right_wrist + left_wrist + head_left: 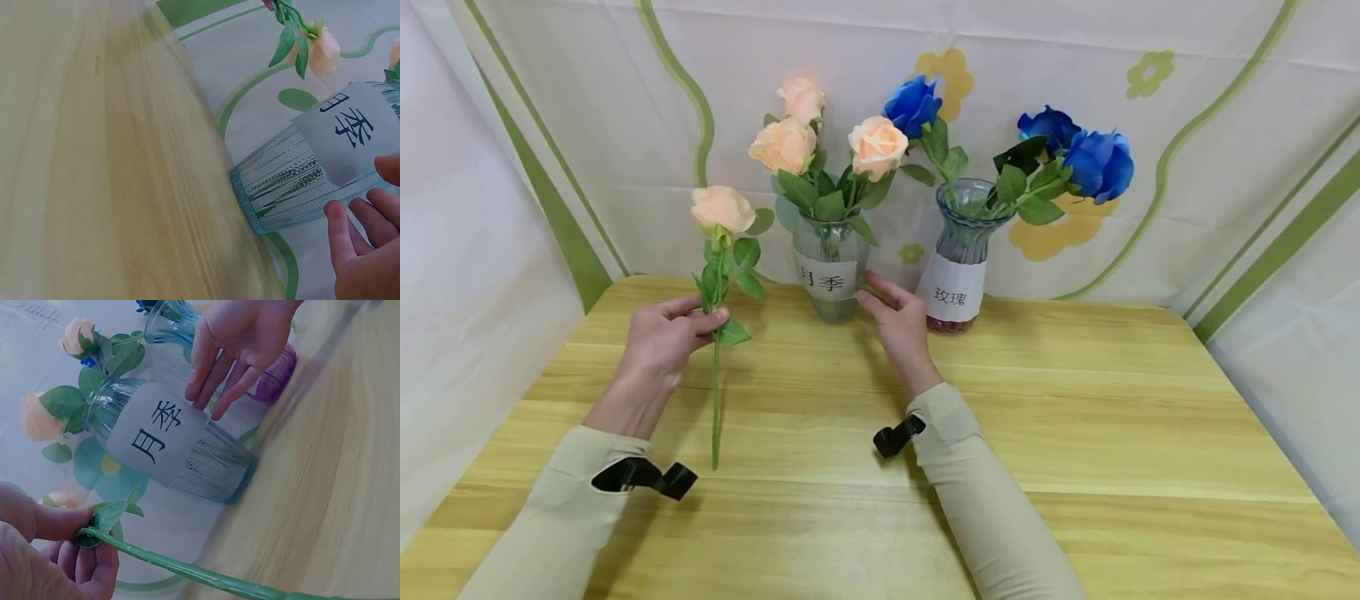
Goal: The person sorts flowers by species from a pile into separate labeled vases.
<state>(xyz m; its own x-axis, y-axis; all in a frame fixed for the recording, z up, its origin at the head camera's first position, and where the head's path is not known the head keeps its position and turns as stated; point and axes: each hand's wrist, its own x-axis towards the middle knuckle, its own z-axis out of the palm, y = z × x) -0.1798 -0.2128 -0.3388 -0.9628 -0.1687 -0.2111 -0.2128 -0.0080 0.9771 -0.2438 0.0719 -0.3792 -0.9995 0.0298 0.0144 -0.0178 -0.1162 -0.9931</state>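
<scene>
My left hand (662, 337) pinches the green stem of a peach rose (722, 208) between thumb and fingers. The rose is upright, its bare lower stem (187, 570) pointing down over the table. Right of it stands a clear glass vase (833, 310) with a white label, holding peach roses (877, 146). My right hand (901, 329) is at this vase's right side, fingers loosely extended with fingertips right at the glass (284, 181); nothing is gripped. Further right is a second vase (964, 242), bluish with a pinkish base and its own white label, holding blue roses (1097, 167).
Both vases stand at the back of the wooden table (1112, 433), close to a white cloth backdrop (580, 108) printed with green lines and yellow flowers. Some blooms lean against the cloth. A black camera mount (643, 477) sits on each wrist.
</scene>
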